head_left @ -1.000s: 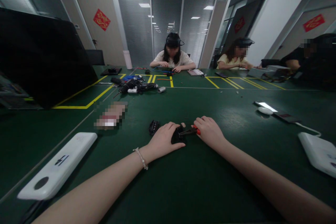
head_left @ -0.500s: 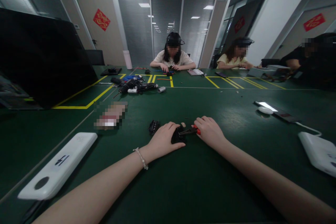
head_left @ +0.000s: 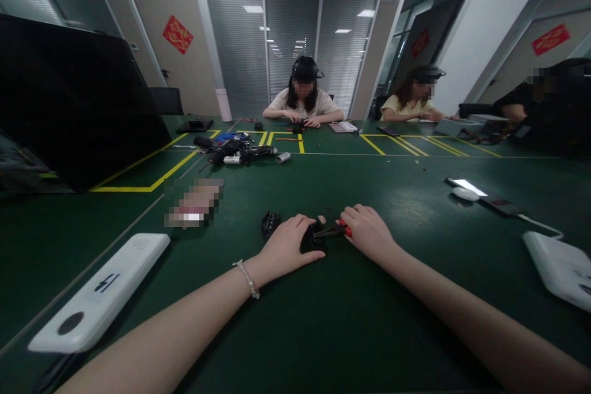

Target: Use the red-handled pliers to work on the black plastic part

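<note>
My left hand [head_left: 287, 246] rests on the green table [head_left: 323, 320] with its fingers curled over a small black part [head_left: 310, 240], holding it down. My right hand [head_left: 369, 231] is closed on a red-handled tool [head_left: 333, 231] whose dark tip reaches into the black part. A second small black piece [head_left: 269, 223] lies just left of my left hand. A beaded bracelet [head_left: 247, 278] sits on my left wrist.
A white flat device [head_left: 99, 289] lies at the near left, another white device [head_left: 561, 268] at the right edge, with a phone and white puck [head_left: 466, 192] beyond. Tools [head_left: 237, 151] are piled mid-table. A black monitor [head_left: 69, 98] stands left. Three people sit across the table.
Nothing has visibly changed with my hands; they stay on the black part and tool. The view has shifted very slightly.
</note>
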Demonstrator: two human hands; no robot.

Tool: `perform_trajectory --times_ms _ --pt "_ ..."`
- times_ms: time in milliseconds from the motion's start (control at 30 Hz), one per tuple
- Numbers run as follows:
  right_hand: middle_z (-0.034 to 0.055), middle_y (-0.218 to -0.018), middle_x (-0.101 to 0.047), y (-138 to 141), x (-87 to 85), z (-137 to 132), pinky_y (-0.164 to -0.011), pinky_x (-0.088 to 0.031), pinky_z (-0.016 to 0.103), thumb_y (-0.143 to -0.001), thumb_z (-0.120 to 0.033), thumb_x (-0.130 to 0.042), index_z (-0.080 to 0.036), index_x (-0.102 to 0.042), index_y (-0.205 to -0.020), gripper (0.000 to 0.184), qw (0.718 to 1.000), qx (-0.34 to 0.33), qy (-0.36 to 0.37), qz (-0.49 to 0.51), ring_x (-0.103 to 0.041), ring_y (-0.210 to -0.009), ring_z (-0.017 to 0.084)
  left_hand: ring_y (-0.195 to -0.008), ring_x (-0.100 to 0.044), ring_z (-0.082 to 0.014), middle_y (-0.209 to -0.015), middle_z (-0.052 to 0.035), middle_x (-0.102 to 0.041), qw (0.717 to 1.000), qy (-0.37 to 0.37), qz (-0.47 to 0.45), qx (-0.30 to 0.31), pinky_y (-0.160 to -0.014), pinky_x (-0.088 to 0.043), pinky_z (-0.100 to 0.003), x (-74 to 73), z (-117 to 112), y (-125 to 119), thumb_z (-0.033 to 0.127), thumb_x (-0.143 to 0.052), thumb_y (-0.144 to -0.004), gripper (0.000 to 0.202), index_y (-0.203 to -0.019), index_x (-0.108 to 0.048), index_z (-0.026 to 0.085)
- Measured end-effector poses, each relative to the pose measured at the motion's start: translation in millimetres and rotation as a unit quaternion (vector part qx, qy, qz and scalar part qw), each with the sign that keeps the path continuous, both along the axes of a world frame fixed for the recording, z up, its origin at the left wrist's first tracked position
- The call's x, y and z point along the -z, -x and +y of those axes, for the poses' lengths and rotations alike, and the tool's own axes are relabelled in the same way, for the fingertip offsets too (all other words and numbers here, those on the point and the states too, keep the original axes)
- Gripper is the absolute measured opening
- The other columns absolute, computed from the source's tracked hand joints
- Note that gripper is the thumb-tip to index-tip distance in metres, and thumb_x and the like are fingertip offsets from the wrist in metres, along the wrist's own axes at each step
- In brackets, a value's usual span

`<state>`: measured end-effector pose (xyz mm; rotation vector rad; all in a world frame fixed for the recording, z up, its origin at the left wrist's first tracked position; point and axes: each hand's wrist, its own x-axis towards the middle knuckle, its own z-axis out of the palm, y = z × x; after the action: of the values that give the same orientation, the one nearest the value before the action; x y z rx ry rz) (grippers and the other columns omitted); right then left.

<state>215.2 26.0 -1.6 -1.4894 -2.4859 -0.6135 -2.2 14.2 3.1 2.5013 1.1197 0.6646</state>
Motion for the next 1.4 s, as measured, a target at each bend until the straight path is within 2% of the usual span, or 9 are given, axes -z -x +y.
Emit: perform_trajectory --times_ms 267,833,1033,1400 --pt "0.0063 -0.087 -0.058 0.2 0.1 -0.5 -0.073 -0.036 0.032 -0.072 -0.019 -0.052 -0.016 -0.056 -0.083 0.013 1.000 0.005 0.007 0.002 -0.049 -0.080 0.018 -0.097 -0.050 -0.0238 -0.109 -0.0064 -0.049 1.000 0.020 0.003 -0.008 -0.082 -0.041 -0.038 -2.2 -1.0 -0.7 0.049 -0.059 -0.067 0.052 -0.110 -0.045 0.021" --pt "0.0071 -0.084 -0.057 0.3 -1.2 -0.7 -0.069 -0.036 0.032 -0.073 -0.021 -0.050 -0.016 -0.056 -0.080 0.011 1.000 0.002 -0.003 -0.002 -0.048 -0.078 0.019 -0.095 -0.050 -0.0231 -0.106 -0.0060 -0.049 1.000 0.002 0.006 -0.003 -0.082 -0.040 -0.037 -2.3 -1.3 -0.7 0.048 -0.059 -0.068 0.051 -0.109 -0.045 0.021" --pt "0.0065 -0.089 -0.058 -0.5 0.5 -0.4 -0.073 -0.037 0.033 -0.073 -0.020 -0.051 -0.016 -0.057 -0.085 0.014 1.000 -0.001 0.001 0.002 -0.049 -0.082 0.019 -0.094 -0.050 -0.0228 -0.106 -0.0060 -0.050 1.000 0.009 0.000 0.000 -0.081 -0.041 -0.037 -3.5 -1.4 -0.5 0.048 -0.059 -0.068 0.051 -0.109 -0.045 0.021" --pt "0.0071 -0.089 -0.058 0.0 -1.4 -1.2 -0.072 -0.038 0.033 -0.072 -0.019 -0.051 -0.015 -0.057 -0.084 0.013 1.000 0.004 0.013 0.001 -0.050 -0.082 0.020 -0.097 -0.050 -0.0233 -0.108 -0.0057 -0.049 1.000 0.022 0.005 -0.003 -0.081 -0.041 -0.037 -4.6 -1.7 -0.1 0.049 -0.058 -0.068 0.052 -0.111 -0.044 0.022"
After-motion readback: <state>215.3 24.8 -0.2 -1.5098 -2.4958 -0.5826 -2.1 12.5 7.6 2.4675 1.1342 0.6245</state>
